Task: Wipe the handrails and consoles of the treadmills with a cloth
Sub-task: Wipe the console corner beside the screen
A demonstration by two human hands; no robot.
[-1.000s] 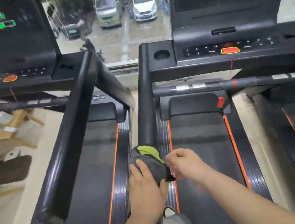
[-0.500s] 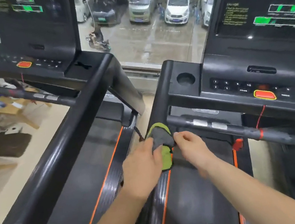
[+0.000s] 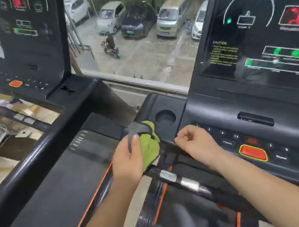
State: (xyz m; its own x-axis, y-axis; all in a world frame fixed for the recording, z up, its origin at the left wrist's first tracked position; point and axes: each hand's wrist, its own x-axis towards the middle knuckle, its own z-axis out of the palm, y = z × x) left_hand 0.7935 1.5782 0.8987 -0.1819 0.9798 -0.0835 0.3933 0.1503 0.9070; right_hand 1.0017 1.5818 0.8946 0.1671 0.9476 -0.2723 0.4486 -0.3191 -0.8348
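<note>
The cloth [image 3: 150, 145], green with a grey fold, sits bunched at the left front corner of the right-hand console [image 3: 223, 112], just beside the cup holder [image 3: 165, 117]. Your left hand [image 3: 128, 160] has its grip curled round it. Your right hand [image 3: 195, 141] hovers apart from the cloth over the console's front edge near the number keys, its grip curled in on nothing. Leftward there is a narrow gap, then the neighbouring treadmill's handrail [image 3: 32, 152]; below the console's edge runs the crossbar [image 3: 179, 179] with silver pads.

Parked cars [image 3: 138, 23] outside; perhaps a scooter rider [image 3: 111, 45] just before them.
</note>
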